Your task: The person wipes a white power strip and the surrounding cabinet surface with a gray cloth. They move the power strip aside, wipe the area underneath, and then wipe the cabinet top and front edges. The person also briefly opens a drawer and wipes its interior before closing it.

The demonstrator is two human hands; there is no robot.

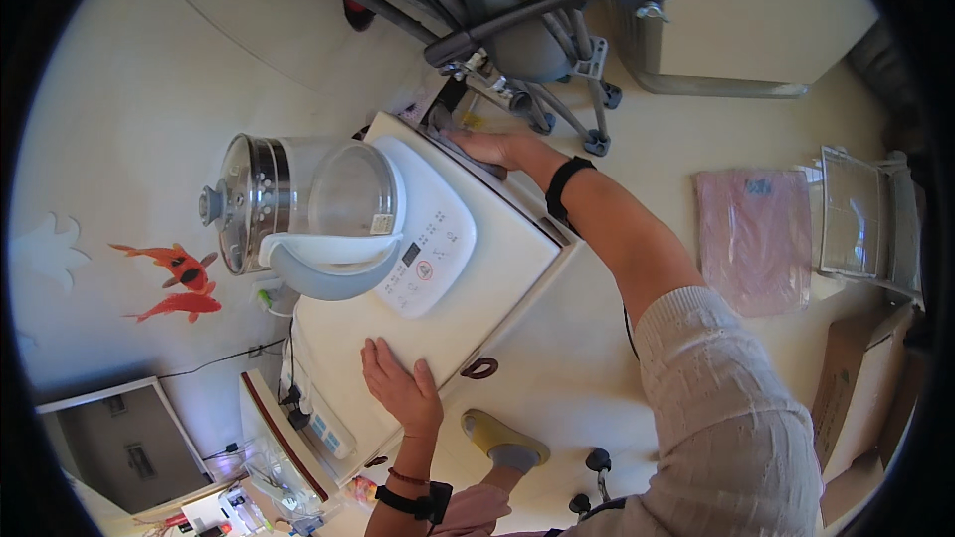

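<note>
My left hand [403, 388] lies palm down on the white cabinet top [462, 298], its fingers a little apart and nothing in it. My right hand [489, 147] reaches over the cabinet's far edge and holds a grey cloth [442, 121] against that side; part of the cloth is hidden under the hand. Between the hands, a glass electric kettle [298, 194] stands on a white base with a control panel [436, 246]. The kettle has a glass lid with a grey knob [211, 204] and a grey-white handle [328, 268].
A power strip [324, 418] with plugs lies at the cabinet's near left. Folded metal-tube gear [515, 30] stands beyond my right hand. A pink plastic-wrapped package [753, 242], a wire rack [850, 212] and a cardboard box [858, 388] are on the right. Fish stickers [179, 276] decorate the wall.
</note>
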